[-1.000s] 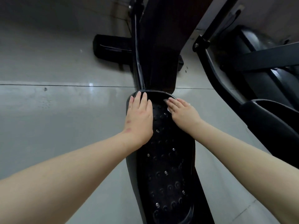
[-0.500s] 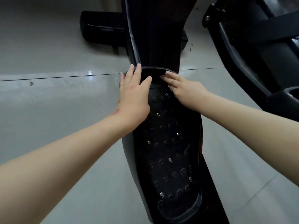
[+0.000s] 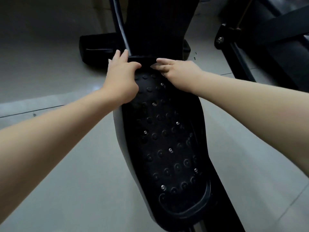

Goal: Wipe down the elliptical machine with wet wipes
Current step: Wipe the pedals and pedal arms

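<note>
Since 1 s ago both hands have been slid forward up the elliptical's pedal (image 3: 167,139) to its toe lip, under the black upright (image 3: 158,30). On the left hand (image 3: 122,77), fingers are straight over the lip's corner, thumb spread. The right hand (image 3: 177,71) is laid flat on the lip. No wipe is seen; possibly hidden under a palm. Tread judged covered, lip in progress.

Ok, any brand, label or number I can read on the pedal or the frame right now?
None can be read in this view.
The pedal: only raised studs and screw heads, no lettering.
The frame column: dark and plain, nothing legible.
The left hand and right hand cover part of the pedal's front rim.
</note>
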